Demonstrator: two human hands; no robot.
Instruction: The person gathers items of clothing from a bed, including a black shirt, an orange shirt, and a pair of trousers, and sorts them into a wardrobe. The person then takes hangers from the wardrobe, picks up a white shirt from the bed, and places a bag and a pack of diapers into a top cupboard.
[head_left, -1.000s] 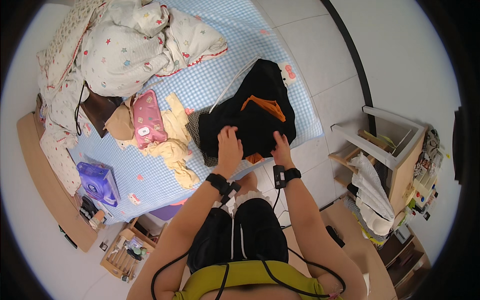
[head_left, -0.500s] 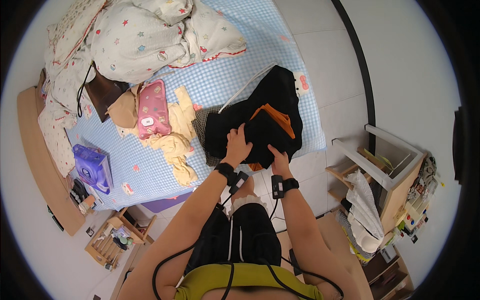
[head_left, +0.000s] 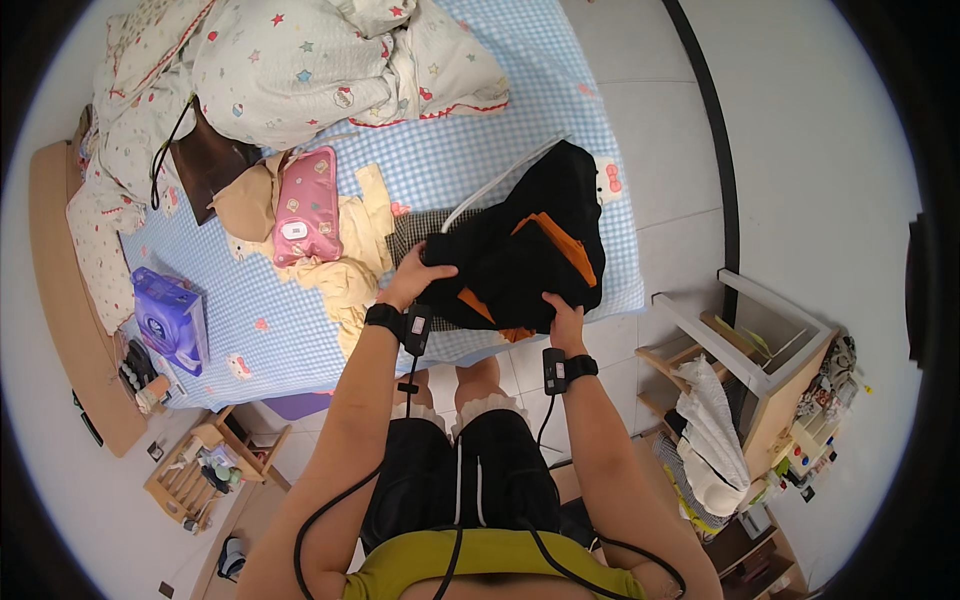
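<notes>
Both grips are closed on the black garment with orange lining (head_left: 520,265), left hand (head_left: 415,278) at its near-left edge, right hand (head_left: 566,322) at its near hem; it lies bunched on the bed (head_left: 480,170), folding barely begun.

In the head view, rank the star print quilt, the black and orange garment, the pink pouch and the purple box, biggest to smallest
1. star print quilt
2. black and orange garment
3. pink pouch and purple box: they look alike in size, so no ranking.
</notes>
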